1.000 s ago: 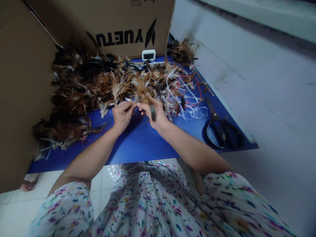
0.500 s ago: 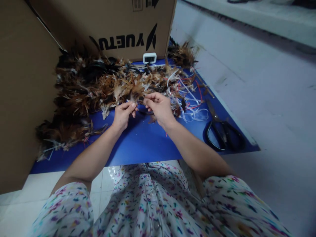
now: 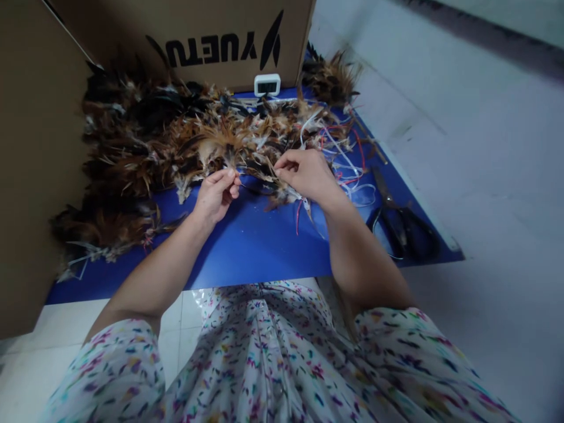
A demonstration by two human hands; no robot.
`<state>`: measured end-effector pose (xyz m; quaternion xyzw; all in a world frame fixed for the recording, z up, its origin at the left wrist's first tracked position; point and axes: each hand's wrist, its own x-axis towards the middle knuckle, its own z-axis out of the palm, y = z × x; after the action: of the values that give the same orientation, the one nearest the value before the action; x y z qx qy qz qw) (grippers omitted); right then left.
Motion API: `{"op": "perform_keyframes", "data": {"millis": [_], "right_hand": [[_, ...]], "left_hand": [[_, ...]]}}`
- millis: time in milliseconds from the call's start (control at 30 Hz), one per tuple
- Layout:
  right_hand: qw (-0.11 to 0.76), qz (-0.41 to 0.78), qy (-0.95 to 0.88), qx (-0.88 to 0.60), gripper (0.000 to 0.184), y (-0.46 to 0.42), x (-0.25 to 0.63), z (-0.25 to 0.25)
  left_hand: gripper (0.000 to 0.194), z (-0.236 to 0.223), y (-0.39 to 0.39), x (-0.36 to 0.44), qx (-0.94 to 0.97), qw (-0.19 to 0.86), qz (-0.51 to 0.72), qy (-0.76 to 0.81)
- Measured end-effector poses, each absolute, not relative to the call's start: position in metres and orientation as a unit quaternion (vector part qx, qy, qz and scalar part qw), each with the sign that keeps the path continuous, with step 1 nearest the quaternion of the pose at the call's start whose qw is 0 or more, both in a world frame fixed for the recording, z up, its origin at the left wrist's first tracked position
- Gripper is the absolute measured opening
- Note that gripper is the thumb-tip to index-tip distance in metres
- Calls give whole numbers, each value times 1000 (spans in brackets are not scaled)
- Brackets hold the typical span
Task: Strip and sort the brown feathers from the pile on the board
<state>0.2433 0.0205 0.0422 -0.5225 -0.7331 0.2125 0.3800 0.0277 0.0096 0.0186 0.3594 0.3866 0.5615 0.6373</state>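
Observation:
My left hand (image 3: 217,194) is closed in a pinch on the base of a small bunch of brown feathers (image 3: 229,147), which fan upward from the fingertips. To its right, my right hand (image 3: 308,173) reaches over the near edge of a wide feather pile (image 3: 176,141). Its thumb and forefinger are pressed together among the feathers; what lies between them is too small to make out. Red and white ribbons (image 3: 348,158) lie tangled just beyond my right hand. Near my right forearm are black-handled scissors (image 3: 399,226).
All this lies on a blue tabletop (image 3: 255,247). Behind stands a cardboard box (image 3: 220,23), with a small white digital display (image 3: 267,86) in front. Another cardboard panel (image 3: 35,147) borders the left. A separate feather bundle (image 3: 106,229) lies front left, another (image 3: 332,79) back right.
My right hand has moved right, away from my left hand, to the feathers by the ribbons. My left hand keeps its pinch on the bunch. The camera view has tilted slightly down.

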Motion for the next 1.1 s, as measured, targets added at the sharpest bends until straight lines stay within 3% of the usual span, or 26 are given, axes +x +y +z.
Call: {"op": "perform_keyframes", "data": {"millis": [167, 467, 633, 933, 1100], "right_hand": [[276, 162, -784, -532, 20, 16, 253, 48], [281, 94, -791, -535, 7, 25, 226, 13], [298, 99, -777, -545, 17, 30, 225, 6], [456, 353, -639, -509, 8, 29, 231, 27], [491, 486, -548, -472, 10, 25, 227, 33]], "left_hand": [[17, 19, 11, 26, 359, 631, 565, 393], [21, 16, 16, 24, 364, 606, 575, 412], [20, 15, 16, 23, 364, 609, 576, 406], [17, 16, 15, 25, 354, 615, 575, 407], [17, 17, 14, 26, 350, 624, 570, 404]]}}
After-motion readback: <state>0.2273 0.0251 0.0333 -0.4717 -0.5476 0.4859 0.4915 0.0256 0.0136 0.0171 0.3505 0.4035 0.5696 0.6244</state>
